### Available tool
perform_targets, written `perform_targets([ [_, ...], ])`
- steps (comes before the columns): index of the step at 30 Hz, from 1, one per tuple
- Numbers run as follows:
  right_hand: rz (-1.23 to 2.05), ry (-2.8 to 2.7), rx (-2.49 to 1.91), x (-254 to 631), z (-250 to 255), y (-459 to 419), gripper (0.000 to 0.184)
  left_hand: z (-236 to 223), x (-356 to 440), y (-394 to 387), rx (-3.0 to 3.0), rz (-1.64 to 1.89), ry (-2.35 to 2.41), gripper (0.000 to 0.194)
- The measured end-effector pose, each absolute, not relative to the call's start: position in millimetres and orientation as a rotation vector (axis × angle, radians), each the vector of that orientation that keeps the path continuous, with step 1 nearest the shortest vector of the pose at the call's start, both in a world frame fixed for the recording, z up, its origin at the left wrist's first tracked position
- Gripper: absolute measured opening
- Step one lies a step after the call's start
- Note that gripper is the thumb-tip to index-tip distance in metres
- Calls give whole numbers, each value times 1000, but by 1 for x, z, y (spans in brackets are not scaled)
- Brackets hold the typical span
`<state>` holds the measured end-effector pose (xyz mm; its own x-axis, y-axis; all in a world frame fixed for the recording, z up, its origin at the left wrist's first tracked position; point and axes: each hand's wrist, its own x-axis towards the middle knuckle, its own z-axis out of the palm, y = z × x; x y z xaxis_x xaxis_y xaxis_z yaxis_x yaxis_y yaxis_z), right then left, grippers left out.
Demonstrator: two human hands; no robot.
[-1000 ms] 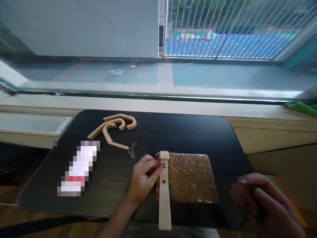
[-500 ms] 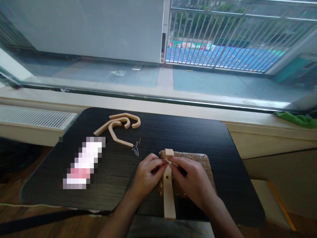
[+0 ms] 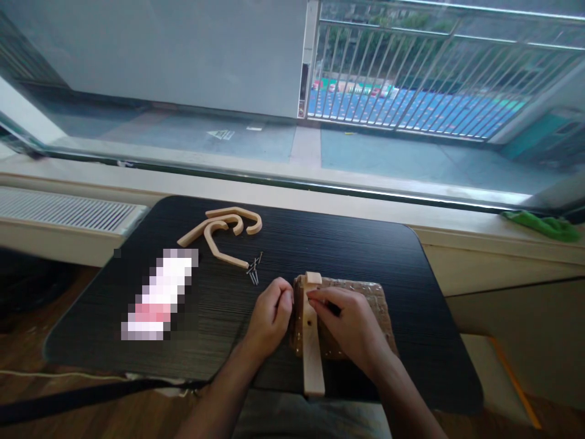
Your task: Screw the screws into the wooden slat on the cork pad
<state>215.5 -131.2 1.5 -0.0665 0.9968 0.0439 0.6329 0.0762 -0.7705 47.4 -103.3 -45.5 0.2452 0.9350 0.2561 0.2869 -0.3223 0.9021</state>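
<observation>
A pale wooden hook (image 3: 313,360) lies lengthwise over a brown block wrapped in clear tape (image 3: 375,305), its curved end farthest from me and a dark hole in its shank. The fingertips of my right hand (image 3: 350,311) are pinched together at the shank above that hole; whatever sits between them is too small to make out. Closed beside the block's left edge, my left hand (image 3: 270,312) is apart from the hook, and its fingers hide anything inside. Several screws (image 3: 253,271) lie in a loose pile beyond my left hand.
Three more wooden hooks (image 3: 226,257) rest at the back left of the black table (image 3: 365,244). A blurred-out pale item (image 3: 159,292) is at the left. Beyond the table are a window sill (image 3: 283,195), a radiator (image 3: 68,210) and a green cloth (image 3: 542,225).
My left hand has drawn back left from the hook and closed. My right fingertips stay pinched at the shank. The view has shifted slightly.
</observation>
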Motion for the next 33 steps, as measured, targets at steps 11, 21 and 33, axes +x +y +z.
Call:
perform_targets([
  [11, 710, -1763, -1630, 215, 0, -133, 23, -47, 51, -102, 1941, 1083, 1025, 7],
  [21, 668, -1777, -1652, 214, -1, -133, 25, -49, 57, -100, 1944, 1104, 984, 17],
  [33, 633, -1773, -1671, 209, -2, -137, 25, -51, 58, -98, 1939, 1092, 1011, 15],
])
